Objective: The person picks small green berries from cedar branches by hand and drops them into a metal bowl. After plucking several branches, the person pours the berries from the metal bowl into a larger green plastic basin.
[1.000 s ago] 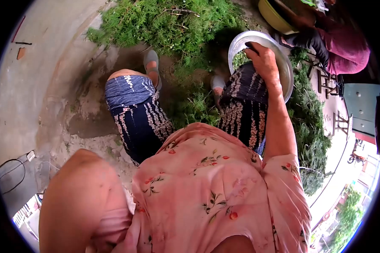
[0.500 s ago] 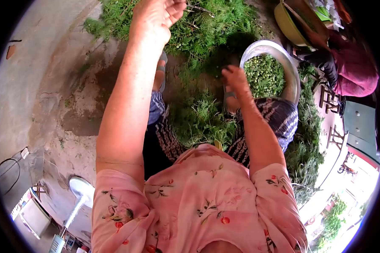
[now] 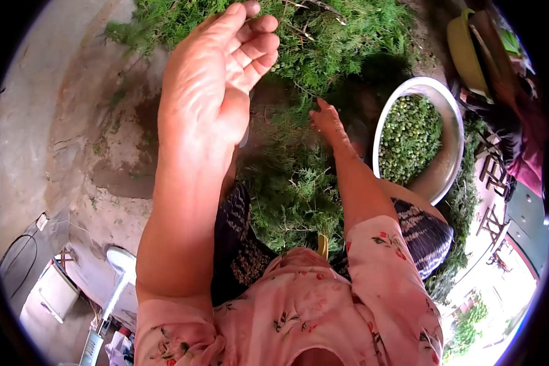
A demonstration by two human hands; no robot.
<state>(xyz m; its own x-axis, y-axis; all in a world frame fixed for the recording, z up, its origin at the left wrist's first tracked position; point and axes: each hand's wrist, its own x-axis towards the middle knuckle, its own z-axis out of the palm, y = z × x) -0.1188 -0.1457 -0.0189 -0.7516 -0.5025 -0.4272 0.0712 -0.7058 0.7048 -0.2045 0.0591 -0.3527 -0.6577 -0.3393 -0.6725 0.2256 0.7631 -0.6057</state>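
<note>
Large heap of feathery green leafy branches: 12 to 1 o'clock from mid-view, on the ground. Step looks like reaching into greenery; taking hold here would call for the right fingers meeting around a stem. Right hand at 1 o'clock, below the heap, arm stretched forward, fingers bent beside a thin brown twig; contact or hold, cannot tell. Left hand at 11 o'clock, raised close to the camera, palm showing, fingers loosely curled, nothing visible in it. Smaller loose green sprig pile between the legs, about 6 o'clock. Shiny round metal basin at 2 to 3 o'clock, holding small round green pieces.
</note>
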